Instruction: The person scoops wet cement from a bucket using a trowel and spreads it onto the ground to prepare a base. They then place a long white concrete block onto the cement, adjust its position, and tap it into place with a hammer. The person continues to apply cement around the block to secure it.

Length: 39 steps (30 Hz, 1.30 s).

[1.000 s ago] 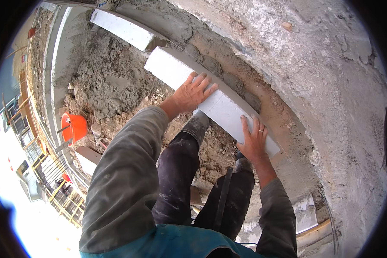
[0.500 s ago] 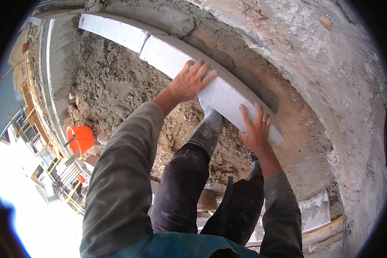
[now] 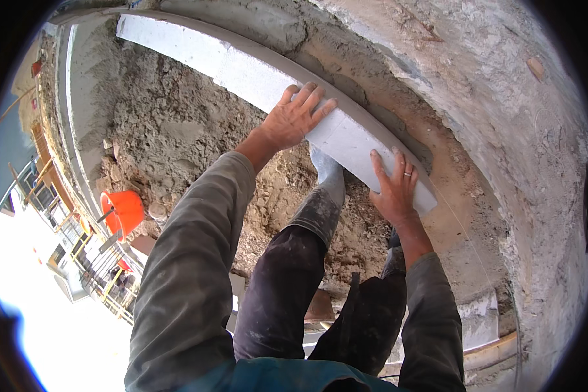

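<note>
A long pale grey concrete kerbstone lies in front of me, slanting from upper left to lower right. My left hand grips it near its middle, with the fingers bent over the top edge. Nearer its right end, my right hand, wearing a ring, has its fingers over the same edge and the thumb against the front face. At its far left end the stone meets another kerbstone, and their front faces look lined up. My boot stands close below the stone, partly hidden by it.
Wet mortar lies behind the kerbstone, beside a rough wall. Loose rubble and soil cover the ground in front. An orange bucket stands at the left. A thin string runs past the stone's right end.
The held kerbstone has shifted slightly, and the step and dark gap at its joint with the far kerbstone have closed. Both hands have stayed on it.
</note>
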Motion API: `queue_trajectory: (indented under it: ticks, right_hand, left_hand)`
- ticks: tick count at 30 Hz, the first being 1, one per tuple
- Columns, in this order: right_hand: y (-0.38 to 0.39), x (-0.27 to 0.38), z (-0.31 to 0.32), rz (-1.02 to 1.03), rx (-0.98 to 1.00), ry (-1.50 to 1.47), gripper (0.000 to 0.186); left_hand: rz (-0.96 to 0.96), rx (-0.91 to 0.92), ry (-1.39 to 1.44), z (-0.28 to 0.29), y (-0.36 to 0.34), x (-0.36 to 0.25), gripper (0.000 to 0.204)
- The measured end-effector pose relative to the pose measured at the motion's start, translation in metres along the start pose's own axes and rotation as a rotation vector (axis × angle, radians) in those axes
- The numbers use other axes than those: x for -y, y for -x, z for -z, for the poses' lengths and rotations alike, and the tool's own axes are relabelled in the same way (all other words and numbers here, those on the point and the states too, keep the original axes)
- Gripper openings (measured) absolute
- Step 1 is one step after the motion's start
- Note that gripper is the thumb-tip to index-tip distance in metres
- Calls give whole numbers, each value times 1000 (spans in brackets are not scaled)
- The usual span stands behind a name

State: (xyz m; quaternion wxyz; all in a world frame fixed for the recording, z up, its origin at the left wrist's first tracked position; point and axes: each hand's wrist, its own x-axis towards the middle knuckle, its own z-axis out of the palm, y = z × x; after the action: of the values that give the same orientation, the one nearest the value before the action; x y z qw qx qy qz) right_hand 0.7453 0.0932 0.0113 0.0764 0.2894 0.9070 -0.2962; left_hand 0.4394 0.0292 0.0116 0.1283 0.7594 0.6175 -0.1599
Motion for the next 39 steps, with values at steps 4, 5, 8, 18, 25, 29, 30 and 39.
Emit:
queue_trajectory:
  ticks: [4,5,8,18,25,29,30,39]
  right_hand:
    - [-1,-4,-6,4,15,17,99]
    - [-2,-3,-6,9,18,14,98]
    - [-3,-1,-5,8,41,8,97]
    - [-5,-2,-8,-11,48,33,96]
    - [-9,-3,-11,21,27,12,89]
    - [-9,-8,-12,42,20,49,84]
    - [-8,-7,-12,45,20,56,82]
    - [-8,-1,-10,35,62,-4,78]
  left_hand:
    - [18,6,51,-7,1,-3,82]
    - [25,7,59,-9,3,-4,82]
    - [45,-1,66,-9,4,-1,86]
    - [1403,-452,535,-32,34,137,85]
    - [1628,-410,527,-58,-2,170,85]
    - [1605,-414,517,-65,-6,166,85]
    - [1607,-421,509,-66,-5,165,85]
    - [1588,-432,404,-70,-2,166,79]
